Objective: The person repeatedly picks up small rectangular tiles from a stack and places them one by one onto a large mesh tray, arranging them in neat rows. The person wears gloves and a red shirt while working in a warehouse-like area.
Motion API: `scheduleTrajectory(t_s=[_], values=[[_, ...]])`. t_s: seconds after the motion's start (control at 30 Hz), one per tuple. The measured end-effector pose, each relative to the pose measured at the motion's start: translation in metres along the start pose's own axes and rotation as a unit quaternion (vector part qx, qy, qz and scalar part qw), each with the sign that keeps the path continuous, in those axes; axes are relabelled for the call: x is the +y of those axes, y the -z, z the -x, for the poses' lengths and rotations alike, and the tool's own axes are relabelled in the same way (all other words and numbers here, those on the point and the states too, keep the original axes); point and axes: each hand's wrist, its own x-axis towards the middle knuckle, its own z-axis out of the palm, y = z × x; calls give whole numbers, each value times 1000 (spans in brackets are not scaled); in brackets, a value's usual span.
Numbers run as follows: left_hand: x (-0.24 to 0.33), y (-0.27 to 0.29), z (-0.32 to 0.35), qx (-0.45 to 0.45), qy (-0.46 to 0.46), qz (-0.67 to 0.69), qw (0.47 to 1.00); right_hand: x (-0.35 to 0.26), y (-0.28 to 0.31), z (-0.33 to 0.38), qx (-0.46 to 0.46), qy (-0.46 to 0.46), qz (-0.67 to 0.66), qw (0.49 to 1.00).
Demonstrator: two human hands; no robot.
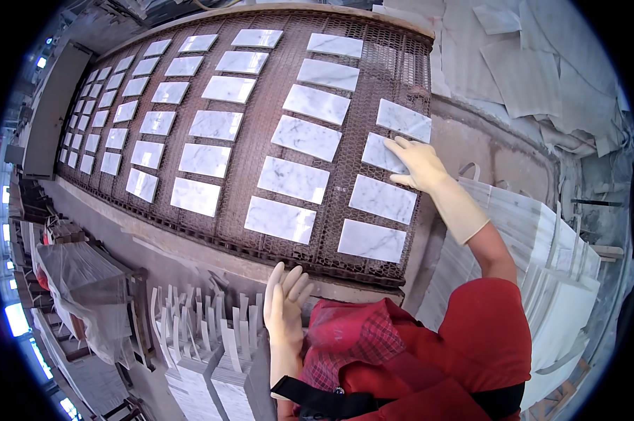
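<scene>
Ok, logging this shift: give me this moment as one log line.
right hand: flat on marble tile | left hand: open, near upright tile stack | mesh belt: tiles in rows

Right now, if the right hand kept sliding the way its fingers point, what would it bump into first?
The right hand already rests on a white marble tile. Straight on, it would likely meet the next tile on the mesh belt.
</scene>
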Motion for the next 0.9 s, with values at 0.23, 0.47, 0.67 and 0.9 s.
scheduleTrajectory(t_s=[0.23, 0.47, 0.67, 0.9], values=[[-6, 5, 9, -3, -10, 26, 1000, 8, -11, 4, -13, -13, 6, 1000], [-8, 10, 15, 17, -22, 28, 999, 19, -20, 13, 15, 4, 31, 999], [-17, 13, 17, 20, -20, 45, 999, 10, -13, 17, 23, 0, 31, 999], [-23, 12, 13, 13, -13, 50, 999, -87, -12, 49, -90, 36, 13, 995]])
